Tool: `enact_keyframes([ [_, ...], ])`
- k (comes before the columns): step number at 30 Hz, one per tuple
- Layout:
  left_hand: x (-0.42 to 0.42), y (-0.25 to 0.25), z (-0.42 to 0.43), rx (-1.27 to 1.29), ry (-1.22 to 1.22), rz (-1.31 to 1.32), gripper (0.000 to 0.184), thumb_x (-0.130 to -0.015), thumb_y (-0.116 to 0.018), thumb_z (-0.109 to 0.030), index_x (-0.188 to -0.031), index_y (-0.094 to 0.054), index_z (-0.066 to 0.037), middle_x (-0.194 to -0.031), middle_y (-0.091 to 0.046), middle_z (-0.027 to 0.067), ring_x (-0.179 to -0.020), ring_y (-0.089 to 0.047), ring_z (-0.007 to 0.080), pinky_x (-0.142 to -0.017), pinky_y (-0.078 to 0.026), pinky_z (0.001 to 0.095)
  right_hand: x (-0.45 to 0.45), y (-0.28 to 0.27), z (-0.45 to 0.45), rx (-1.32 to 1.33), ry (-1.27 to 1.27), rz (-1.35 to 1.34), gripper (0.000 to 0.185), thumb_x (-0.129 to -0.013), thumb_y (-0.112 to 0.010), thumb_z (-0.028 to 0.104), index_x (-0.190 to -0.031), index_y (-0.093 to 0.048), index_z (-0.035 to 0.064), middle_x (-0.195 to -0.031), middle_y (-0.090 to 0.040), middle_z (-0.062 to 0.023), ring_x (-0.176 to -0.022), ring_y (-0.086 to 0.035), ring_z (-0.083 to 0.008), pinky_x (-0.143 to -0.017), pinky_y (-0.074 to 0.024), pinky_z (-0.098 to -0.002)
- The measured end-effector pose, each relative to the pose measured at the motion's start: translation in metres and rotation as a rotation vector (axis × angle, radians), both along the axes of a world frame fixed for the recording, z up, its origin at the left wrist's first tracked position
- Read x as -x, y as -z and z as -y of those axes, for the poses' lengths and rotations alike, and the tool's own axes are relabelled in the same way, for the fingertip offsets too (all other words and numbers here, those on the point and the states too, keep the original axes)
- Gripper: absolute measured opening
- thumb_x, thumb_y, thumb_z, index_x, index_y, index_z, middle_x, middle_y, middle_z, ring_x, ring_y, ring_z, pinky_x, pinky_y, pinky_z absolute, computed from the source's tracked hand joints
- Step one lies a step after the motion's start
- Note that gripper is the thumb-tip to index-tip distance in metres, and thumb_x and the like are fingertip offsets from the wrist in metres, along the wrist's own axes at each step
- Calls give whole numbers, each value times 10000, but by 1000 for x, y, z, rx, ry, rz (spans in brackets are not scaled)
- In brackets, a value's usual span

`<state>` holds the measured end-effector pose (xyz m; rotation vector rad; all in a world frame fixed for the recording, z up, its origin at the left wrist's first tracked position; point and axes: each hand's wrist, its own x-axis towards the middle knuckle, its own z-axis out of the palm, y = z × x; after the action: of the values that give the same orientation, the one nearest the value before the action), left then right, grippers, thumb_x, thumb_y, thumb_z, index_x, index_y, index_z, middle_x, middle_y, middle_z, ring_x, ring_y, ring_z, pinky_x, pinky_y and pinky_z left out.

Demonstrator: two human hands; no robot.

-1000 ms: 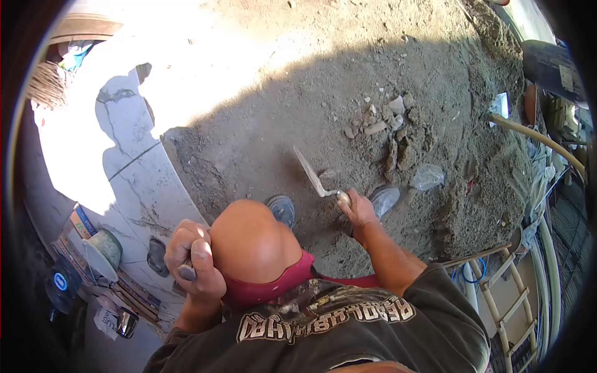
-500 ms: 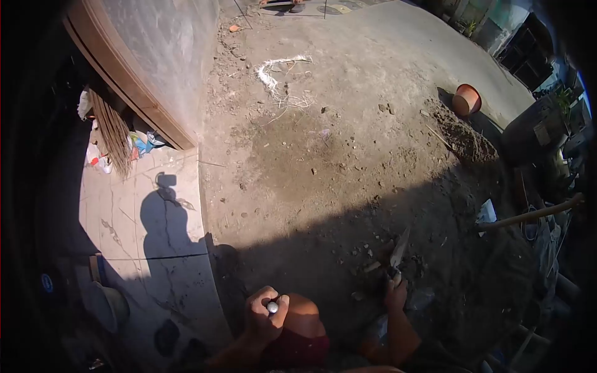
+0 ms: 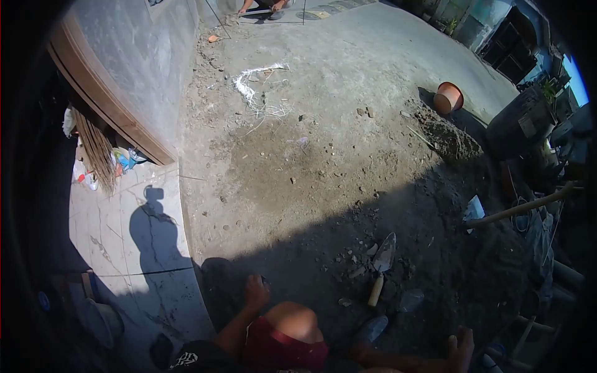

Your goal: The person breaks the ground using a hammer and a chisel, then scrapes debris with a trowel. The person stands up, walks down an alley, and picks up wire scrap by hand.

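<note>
My left hand (image 3: 257, 292) is closed in a fist above the shaded ground, left of my bent knee (image 3: 296, 322). A small dark end of something shows at the fist, too little of it to name. A pointed trowel (image 3: 385, 253) with a wooden handle lies on the dirt, its blade directed away from me. Well to the right of the trowel, my right hand (image 3: 460, 350) is empty, fingers apart and partly curled. Small stone chips (image 3: 357, 271) lie beside the blade, and a piece of clear plastic (image 3: 410, 301) is near the handle.
An orange pot (image 3: 448, 98) lies tipped by a dirt mound (image 3: 457, 138). A wooden pole (image 3: 522, 208) juts in from the right. White frayed fibre (image 3: 245, 89) lies ahead. On the left are a tiled ledge (image 3: 112, 217) and a broom (image 3: 93, 146). Another person's hands (image 3: 277, 6) show far ahead.
My right hand has let go of the trowel, now on the ground, and moved right. My left fist has turned; the silver round end seen in it before is no longer visible.
</note>
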<state>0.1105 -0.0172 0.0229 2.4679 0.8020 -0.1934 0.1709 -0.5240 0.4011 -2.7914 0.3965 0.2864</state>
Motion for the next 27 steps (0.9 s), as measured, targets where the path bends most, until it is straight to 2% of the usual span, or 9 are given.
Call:
enact_keyframes([
  [2,5,-12,3,-74,103,4,278,-827,-653,-196,-1017,-594,-1,-1105,-579,237,-953,-603,427,-819,-498,471,16,-33,-30,-38,131,64,394,-931,-627,267,-1207,-602,-13,-1133,-638,-224,-1054,-613,-369,-920,-479,-419],
  [5,3,-40,13,-129,230,73,226,-811,-657,-161,-987,-639,-21,-1039,-604,217,-942,-610,391,-851,-492,456,37,-8,-4,-205,178,153,360,-943,-613,290,-1149,-635,-5,-1058,-663,-213,-1023,-622,-366,-906,-483,-420],
  [9,15,-48,6,15,222,11,209,-800,-667,-150,-973,-660,-32,-1015,-609,204,-943,-611,379,-857,-491,453,1,13,12,-118,-2,181,404,-940,-630,386,-1113,-659,23,-1069,-678,-204,-985,-634,-344,-913,-484,-413],
  [11,35,-69,4,159,131,-39,202,-795,-672,-145,-965,-670,-38,-1002,-611,197,-944,-611,373,-860,-491,452,-15,35,17,-220,-39,248,228,-852,-655,139,-984,-617,-43,-899,-657,-185,-850,-651,-292,-777,-502,-390],
  [13,55,-109,2,313,0,-62,195,-789,-677,-140,-958,-680,-43,-990,-613,191,-944,-611,367,-863,-490,451,-28,39,13,-275,-136,150,256,-799,-695,135,-986,-635,-29,-876,-638,-174,-828,-660,-339,-730,-513,-397],
  [17,65,-233,11,412,-166,-69,185,-781,-684,-132,-947,-696,-52,-972,-616,181,-945,-611,358,-867,-490,449,-26,34,1,-254,-41,-59,262,-821,-684,252,-876,-618,5,-830,-632,-186,-779,-635,-401,-680,-493,-472],
  [20,26,-368,43,133,36,-116,165,-762,-718,-111,-922,-735,-72,-857,-638,133,-852,-641,283,-804,-515,410,-12,3,-13,-226,3,-293,267,-835,-682,261,-929,-659,11,-888,-669,-212,-873,-661,-391,-768,-507,-479],
  [22,-18,-459,65,433,-122,-279,163,-786,-709,-85,-946,-730,-60,-806,-664,99,-749,-648,211,-728,-526,350,9,-3,-12,-246,-81,-387,312,-832,-674,301,-956,-659,15,-942,-673,-224,-915,-654,-396,-806,-501,-500],
  [27,-117,-608,98,600,133,64,113,-868,-661,-65,-960,-679,-3,-832,-702,73,-732,-660,125,-681,-531,287,26,-72,-8,-453,-160,-635,411,-841,-647,373,-1003,-661,-5,-1026,-683,-240,-992,-648,-403,-866,-501,-475],
])
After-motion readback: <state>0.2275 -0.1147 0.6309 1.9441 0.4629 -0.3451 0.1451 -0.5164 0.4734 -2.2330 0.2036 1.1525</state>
